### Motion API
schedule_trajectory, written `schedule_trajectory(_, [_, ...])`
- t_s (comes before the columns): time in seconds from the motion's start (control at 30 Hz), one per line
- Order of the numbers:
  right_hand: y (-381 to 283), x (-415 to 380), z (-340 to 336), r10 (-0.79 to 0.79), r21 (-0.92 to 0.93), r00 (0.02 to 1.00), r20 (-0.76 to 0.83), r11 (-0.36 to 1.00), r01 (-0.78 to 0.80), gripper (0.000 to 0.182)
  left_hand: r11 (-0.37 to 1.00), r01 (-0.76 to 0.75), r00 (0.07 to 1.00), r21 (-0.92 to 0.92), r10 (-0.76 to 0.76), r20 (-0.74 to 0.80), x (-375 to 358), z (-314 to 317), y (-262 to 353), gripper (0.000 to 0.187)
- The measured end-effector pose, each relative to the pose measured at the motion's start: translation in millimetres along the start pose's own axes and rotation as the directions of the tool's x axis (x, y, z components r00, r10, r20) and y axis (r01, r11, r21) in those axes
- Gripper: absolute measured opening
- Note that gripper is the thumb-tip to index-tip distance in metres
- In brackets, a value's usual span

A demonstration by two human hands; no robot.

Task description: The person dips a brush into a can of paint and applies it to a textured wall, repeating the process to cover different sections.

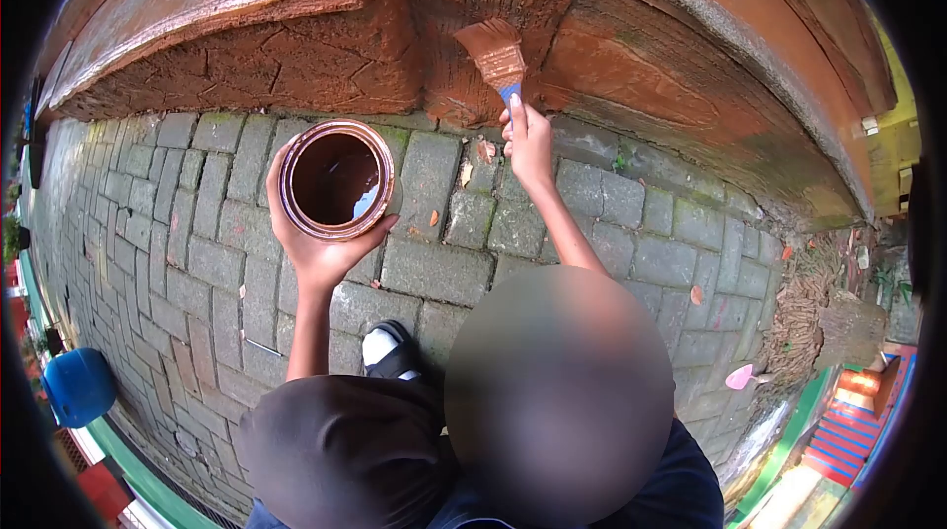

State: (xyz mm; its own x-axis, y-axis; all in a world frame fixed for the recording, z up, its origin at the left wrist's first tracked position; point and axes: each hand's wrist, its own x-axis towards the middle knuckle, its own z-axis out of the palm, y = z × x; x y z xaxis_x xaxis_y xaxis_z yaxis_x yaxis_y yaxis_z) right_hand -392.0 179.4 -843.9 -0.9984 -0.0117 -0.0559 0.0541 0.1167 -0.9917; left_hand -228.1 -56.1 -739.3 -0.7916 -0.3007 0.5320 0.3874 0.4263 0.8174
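Observation:
My left hand [330, 258] is wrapped round an open paint can [288, 184] with dark brown paint inside and smears on its rim. In my right hand [531, 140] is a paintbrush [496, 54] gripped by its blue handle. Brown paint coats the wide bristles, which overlap a post-shaped part of the low wall [473, 11] in this view. Reddish-brown paint covers much of the wall's face, with darker, rough patches on the left section.
Grey paving bricks [434, 268] with moss and dry leaves run along the wall's foot. A blue barrel [79, 388] stands at far left. Tree roots [809, 307] and a pink, heart-shaped object [739, 376] lie to the right. A sandaled foot [388, 350] is below the can.

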Motion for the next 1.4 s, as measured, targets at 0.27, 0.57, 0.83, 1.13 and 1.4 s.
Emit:
schedule_trajectory(0.27, [37.2, -17.5, -34.6, 0.374, 0.057, 0.923, 0.087, 0.923, -0.38, 0.052, 0.998, -0.033, 0.999, 0.052, 0.035, -0.025, 1.6, -4.6, 1.2, 0.114])
schedule_trajectory(0.57, [-52.4, -5.3, -32.2, 0.026, -0.18, 0.999, 0.047, 0.984, -0.018, 0.054, 0.998, -0.042, 0.999, 0.053, 0.044, -0.026, 6.7, -0.5, 1.2, 0.113])
schedule_trajectory(0.83, [54.2, -3.1, -5.5, 0.089, -0.246, 0.996, 0.019, 0.966, -0.081, 0.05, 0.994, -0.057, 0.998, 0.09, 0.057, 0.007, 5.7, 4.4, 7.5, 0.111])
schedule_trajectory(1.13, [-33.7, -31.5, -30.6, 0.321, 0.001, 0.906, 0.276, 0.943, -0.334, 0.05, 1.0, -0.025, 1.0, 0.001, 0.025, 0.009, 4.8, 9.8, 4.7, 0.113])
schedule_trajectory(1.4, [-130.9, -51.5, -28.2, -0.109, -0.809, 0.993, 0.05, 0.578, 0.104, 0.044, 0.999, -0.025, 1.0, -0.029, 0.025, 0.001, 9.5, 11.5, 1.6, 0.112])
